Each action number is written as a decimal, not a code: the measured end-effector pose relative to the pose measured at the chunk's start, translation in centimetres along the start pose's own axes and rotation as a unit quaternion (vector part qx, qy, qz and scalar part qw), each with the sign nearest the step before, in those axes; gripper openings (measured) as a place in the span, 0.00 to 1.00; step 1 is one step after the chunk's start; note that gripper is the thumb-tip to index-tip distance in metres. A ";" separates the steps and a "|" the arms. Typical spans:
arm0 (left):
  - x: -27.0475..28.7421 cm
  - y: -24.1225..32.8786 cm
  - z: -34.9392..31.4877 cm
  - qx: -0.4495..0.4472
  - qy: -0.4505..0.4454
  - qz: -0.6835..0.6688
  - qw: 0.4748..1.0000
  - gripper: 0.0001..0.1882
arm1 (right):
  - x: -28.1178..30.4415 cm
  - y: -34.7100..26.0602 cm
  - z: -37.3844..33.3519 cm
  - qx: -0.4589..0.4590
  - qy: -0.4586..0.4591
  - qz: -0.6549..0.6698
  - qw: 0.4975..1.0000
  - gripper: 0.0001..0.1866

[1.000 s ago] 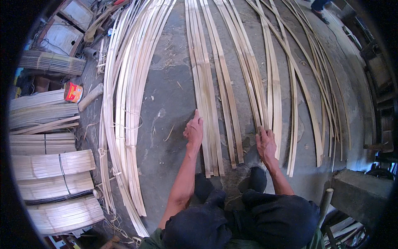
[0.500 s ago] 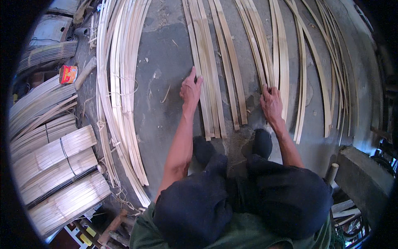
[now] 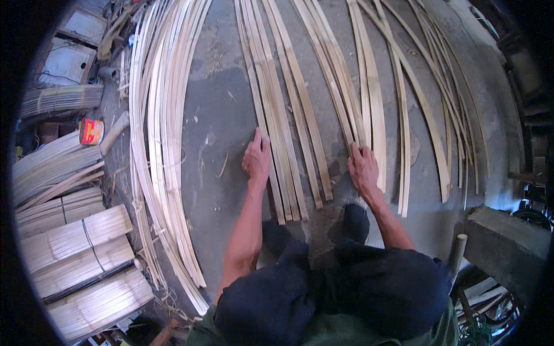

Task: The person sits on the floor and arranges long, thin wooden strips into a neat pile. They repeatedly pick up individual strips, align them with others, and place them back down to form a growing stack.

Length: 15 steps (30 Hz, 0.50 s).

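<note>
Long pale bamboo strips [image 3: 277, 127] lie on the grey floor before me, side by side in loose groups running away from me. My left hand [image 3: 256, 158] is at the outer left strip of the middle group, its fingers bent and the thumb and forefinger closed about that strip's edge. Farther right, my right hand [image 3: 363, 168] bends over the near end of another group of strips [image 3: 340, 86], fingers closed on it and covering its ends. Between the hands lies a narrower pair of strips [image 3: 306, 115], touched by neither.
A large tied bundle of strips [image 3: 167, 127] lies at left. Beyond it are stacked bound slats [image 3: 86, 248] and a red tin [image 3: 91, 132]. More thin strips [image 3: 430, 115] cross at right, near a concrete block [image 3: 508, 242]. My knees [image 3: 259, 294] are at the near side.
The whole view has shifted, so floor, strips and hands appear lower and slightly farther left. Both hands keep about the same places along the strips.
</note>
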State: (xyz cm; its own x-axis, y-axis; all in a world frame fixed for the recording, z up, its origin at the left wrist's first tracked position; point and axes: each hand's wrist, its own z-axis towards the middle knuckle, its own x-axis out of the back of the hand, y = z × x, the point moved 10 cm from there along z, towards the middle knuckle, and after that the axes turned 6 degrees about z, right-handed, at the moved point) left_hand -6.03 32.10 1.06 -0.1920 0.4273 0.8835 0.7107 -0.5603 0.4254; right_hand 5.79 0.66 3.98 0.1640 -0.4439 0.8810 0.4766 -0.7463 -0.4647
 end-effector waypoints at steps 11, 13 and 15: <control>-4.7 13.1 -7.0 -0.289 0.054 0.075 0.953 0.39 | 0.9 0.4 0.4 -0.041 0.009 0.094 0.995 0.19; -5.9 13.4 -7.8 -0.307 0.017 0.088 0.947 0.39 | 2.8 -1.0 0.4 -0.002 0.060 0.138 0.989 0.17; -6.8 13.5 -8.2 -0.325 -0.004 0.116 0.939 0.38 | 2.9 -0.3 0.2 -0.049 0.055 0.204 0.976 0.16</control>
State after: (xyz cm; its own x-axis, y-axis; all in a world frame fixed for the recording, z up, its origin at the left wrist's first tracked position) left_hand -0.61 15.79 2.38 -0.0762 0.2442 0.9667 0.1696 -0.9522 0.2539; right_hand 6.25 -0.31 6.67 0.2269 -0.7599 0.6091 0.3047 -0.5386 -0.7855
